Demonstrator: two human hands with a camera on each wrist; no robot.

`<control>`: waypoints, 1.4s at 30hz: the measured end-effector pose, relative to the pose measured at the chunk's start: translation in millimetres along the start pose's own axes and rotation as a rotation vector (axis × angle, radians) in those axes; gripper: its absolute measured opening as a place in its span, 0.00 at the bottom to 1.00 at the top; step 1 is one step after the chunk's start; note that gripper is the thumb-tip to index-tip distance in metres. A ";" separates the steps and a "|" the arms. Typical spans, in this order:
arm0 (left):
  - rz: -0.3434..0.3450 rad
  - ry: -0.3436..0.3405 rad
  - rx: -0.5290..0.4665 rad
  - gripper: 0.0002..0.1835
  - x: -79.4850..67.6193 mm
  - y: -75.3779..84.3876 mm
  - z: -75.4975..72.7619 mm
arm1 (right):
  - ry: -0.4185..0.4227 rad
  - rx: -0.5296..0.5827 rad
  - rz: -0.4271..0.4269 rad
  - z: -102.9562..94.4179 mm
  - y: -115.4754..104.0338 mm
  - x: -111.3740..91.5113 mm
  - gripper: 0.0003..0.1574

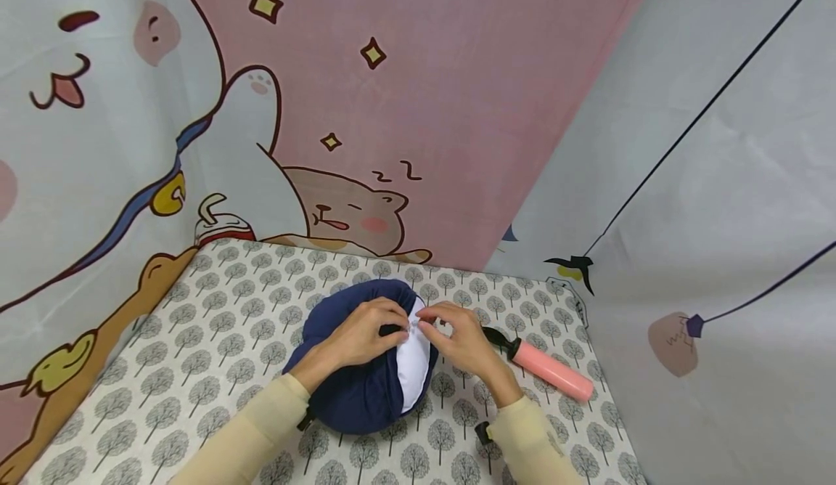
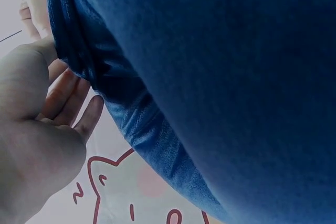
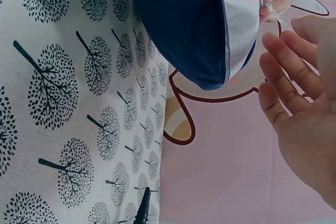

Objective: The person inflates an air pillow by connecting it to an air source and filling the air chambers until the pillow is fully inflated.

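Observation:
A plump navy plush pillow with a white fabric panel along its right side sits between the two hands. At the panel, a small clear plastic valve sticks out. My left hand reaches over the navy cover and pinches the valve between thumb and finger, seen in the right wrist view. From the other side comes my right hand, its thumb and fingertips right by the valve, the other fingers loosely bent. Dark blue cloth fills most of the left wrist view.
A pink hand pump with a black end lies right of the pillow, beyond the right hand. The surface has a tree-print cloth. Cartoon-printed fabric walls stand behind and at both sides.

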State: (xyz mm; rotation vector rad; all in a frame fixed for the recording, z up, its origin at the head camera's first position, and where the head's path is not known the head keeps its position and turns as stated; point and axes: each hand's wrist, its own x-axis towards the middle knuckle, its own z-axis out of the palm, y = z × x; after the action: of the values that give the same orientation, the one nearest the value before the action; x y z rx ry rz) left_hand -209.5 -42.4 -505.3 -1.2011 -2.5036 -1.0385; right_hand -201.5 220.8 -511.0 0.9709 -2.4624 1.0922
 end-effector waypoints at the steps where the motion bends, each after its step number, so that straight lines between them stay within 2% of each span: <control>1: 0.002 -0.001 0.001 0.07 0.0 0.0 0.0 | -0.004 -0.001 -0.004 0.5 0.2 0.6 0.11; 8: 0.017 -0.006 0.000 0.07 0.5 -1.0 0.0 | -0.033 0.016 0.004 2.5 1.2 3.7 0.06; 17: 0.019 -0.013 0.003 0.07 0.7 -3.1 0.4 | -0.051 0.080 0.034 3.5 -0.4 5.8 0.06; 25: 0.007 -0.020 -0.003 0.06 -1.0 -2.8 -0.4 | -0.046 0.163 0.055 6.5 -2.6 7.4 0.05; 31: -0.001 0.001 -0.015 0.07 -3.2 -3.1 0.6 | -0.032 0.241 0.082 9.5 -3.4 7.4 0.04; 42: -0.026 0.010 -0.017 0.12 -4.5 -6.0 2.1 | 0.001 0.289 0.068 13.7 -3.1 5.4 0.04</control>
State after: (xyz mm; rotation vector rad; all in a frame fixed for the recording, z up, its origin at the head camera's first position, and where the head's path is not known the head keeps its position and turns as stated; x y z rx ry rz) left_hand -210.7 -46.4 -511.9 -1.1679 -2.5146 -1.0710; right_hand -203.1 206.7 -515.9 0.9676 -2.3954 1.5020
